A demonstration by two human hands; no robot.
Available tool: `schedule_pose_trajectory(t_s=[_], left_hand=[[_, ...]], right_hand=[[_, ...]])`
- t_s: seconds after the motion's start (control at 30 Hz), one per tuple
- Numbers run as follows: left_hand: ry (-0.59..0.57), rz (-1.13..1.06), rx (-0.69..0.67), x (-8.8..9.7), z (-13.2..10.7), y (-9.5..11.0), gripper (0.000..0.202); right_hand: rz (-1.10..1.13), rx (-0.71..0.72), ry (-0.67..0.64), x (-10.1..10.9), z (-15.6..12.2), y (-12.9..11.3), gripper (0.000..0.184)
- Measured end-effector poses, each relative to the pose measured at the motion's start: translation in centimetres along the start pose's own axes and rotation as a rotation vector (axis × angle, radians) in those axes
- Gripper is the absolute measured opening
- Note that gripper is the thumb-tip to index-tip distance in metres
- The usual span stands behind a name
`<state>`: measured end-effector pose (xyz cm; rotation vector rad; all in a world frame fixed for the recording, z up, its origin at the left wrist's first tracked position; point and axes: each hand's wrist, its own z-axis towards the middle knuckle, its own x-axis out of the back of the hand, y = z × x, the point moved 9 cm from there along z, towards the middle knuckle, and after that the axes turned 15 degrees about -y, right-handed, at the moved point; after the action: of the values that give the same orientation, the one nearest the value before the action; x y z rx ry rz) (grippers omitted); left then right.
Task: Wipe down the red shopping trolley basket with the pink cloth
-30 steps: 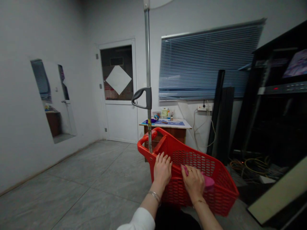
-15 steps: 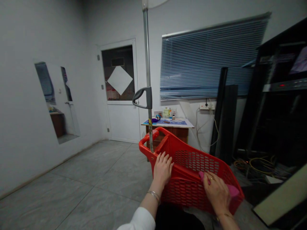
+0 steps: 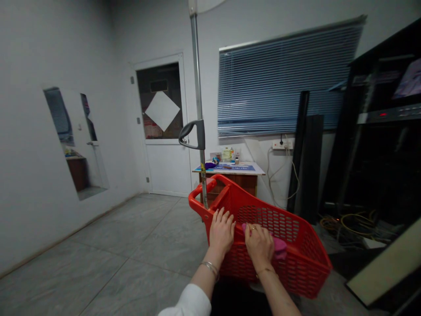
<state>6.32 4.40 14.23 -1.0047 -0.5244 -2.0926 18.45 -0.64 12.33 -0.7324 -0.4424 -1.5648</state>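
In front of me stands a red plastic shopping basket [image 3: 307, 259] with slotted sides and a raised handle end at its left. My left hand [image 3: 222, 230] lies on the near rim towards that end, fingers stretched over the edge. Close beside it, my right hand [image 3: 259, 245] is closed on a pink cloth [image 3: 279, 248] and presses it on the same rim. Part of the cloth hangs out past the hand, while the rest is hidden under the fingers. A metal pole [image 3: 198, 74] with a grey grip [image 3: 194, 135] rises behind the handle end.
A small table [image 3: 259, 169] with bottles and a purple item stands behind the basket. Dark panels [image 3: 312, 166], loose cables [image 3: 357, 226] and a black rack [image 3: 365, 166] are at the right. A white door [image 3: 167, 169] and a wall mirror [image 3: 77, 145] are at the left.
My right hand has slid left along the basket rim with the pink cloth, coming close to my left hand. The left hand has stayed on the rim.
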Motion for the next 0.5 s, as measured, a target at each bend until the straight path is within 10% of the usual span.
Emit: schedule_pose_trajectory(t_s=[0.33, 0.5], left_hand=[[-0.005, -0.014, -0.007, 0.1, 0.0, -0.1, 0.028], [0.018, -0.03, 0.017, -0.1, 0.2, 0.2, 0.028]], right_hand=[[-0.085, 0.049, 0.045, 1.3, -3.9, 10.9, 0.022], [-0.186, -0.094, 0.097, 1.2, -2.8, 10.1, 0.03]])
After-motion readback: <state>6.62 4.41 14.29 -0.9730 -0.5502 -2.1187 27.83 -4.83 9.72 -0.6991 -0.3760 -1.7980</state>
